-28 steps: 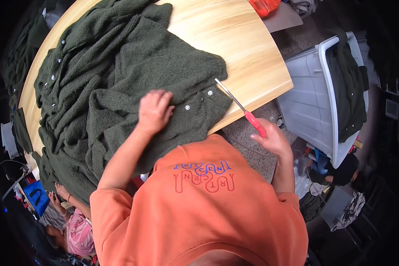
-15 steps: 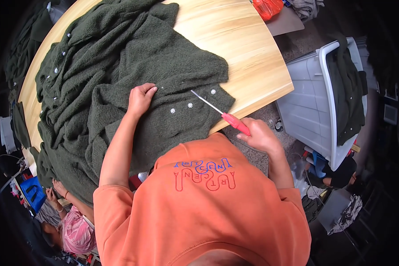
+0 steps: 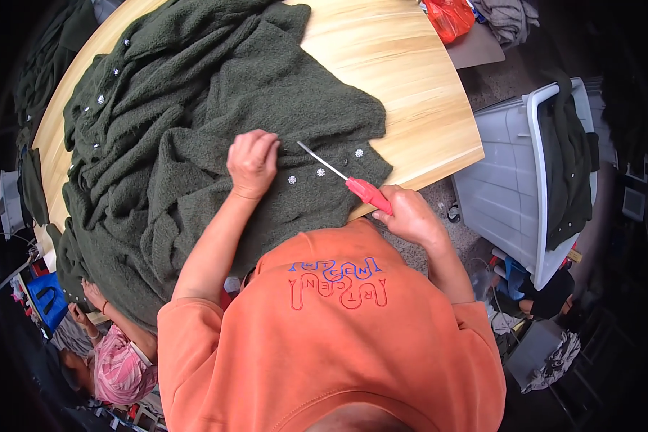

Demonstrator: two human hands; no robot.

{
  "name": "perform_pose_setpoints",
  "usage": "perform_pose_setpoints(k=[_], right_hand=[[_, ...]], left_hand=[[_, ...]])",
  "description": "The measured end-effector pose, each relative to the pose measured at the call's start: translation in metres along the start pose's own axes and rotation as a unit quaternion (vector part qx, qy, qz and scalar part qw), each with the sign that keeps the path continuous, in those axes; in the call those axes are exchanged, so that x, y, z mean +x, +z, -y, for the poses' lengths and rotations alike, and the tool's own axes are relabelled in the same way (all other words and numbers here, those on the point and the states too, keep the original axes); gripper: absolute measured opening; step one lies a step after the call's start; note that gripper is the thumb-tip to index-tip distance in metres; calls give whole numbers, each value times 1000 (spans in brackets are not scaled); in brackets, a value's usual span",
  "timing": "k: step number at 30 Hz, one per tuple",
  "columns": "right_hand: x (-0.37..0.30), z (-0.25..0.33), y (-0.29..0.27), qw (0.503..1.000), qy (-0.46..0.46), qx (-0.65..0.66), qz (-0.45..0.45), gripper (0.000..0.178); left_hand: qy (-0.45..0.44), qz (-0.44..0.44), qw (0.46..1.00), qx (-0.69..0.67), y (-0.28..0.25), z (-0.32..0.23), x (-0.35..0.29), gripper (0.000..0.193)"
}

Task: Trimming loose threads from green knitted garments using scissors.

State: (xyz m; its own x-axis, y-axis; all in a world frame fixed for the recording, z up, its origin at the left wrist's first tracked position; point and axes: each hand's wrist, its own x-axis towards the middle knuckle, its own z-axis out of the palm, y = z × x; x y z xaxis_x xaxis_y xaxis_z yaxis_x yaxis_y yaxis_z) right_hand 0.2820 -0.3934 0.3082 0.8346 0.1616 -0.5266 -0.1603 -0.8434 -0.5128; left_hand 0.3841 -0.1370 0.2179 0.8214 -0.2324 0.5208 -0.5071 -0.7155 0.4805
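Observation:
Across the table lies a dark green knit garment (image 3: 281,86), bunched in folds on the left and flatter toward me. White flower-shaped buttons (image 3: 320,173) dot its near right part, and several more run along the far left folds. My left hand (image 3: 253,162) is over the knit left of those buttons, fingers curled and pressed together; whatever they pinch is hidden. My right hand (image 3: 412,214) grips the red handle of a screwdriver-like tool (image 3: 367,193) at the table's near right edge. Its slim metal shaft points left over the garment, tip close to my left hand.
Bare wood shows on the table (image 3: 425,93) at the right. Beyond its edge stands a tilted grey-white plastic bin (image 3: 493,173) with dark green knitwear over its rim. An orange-red bag (image 3: 450,20) sits at far right. A co-worker in pink (image 3: 124,367) handles knitwear at lower left.
My left hand has moved to the right and come nearer the tool's tip, its fingers more bunched. The tool has shifted slightly left. The whole view has shifted a little.

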Motion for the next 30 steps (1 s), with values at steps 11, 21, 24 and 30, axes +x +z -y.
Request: perform_pose_setpoints(k=[11, 21, 24, 30], right_hand=[[-5, -9, -15, 999, 11, 23, -43, 26], [18, -19, -11, 999, 33, 25, -21, 26], [46, -10, -16, 999, 12, 35, 0, 28], [99, 6, -33, 969, 66, 234, 36, 16]], left_hand=[[49, 305, 949, 55, 54, -25, 3, 55], [-43, 311, 946, 84, 8, 5, -1, 68], [-40, 312, 946, 81, 6, 3, 4, 75], [45, 97, 994, 35, -10, 15, 3, 28]])
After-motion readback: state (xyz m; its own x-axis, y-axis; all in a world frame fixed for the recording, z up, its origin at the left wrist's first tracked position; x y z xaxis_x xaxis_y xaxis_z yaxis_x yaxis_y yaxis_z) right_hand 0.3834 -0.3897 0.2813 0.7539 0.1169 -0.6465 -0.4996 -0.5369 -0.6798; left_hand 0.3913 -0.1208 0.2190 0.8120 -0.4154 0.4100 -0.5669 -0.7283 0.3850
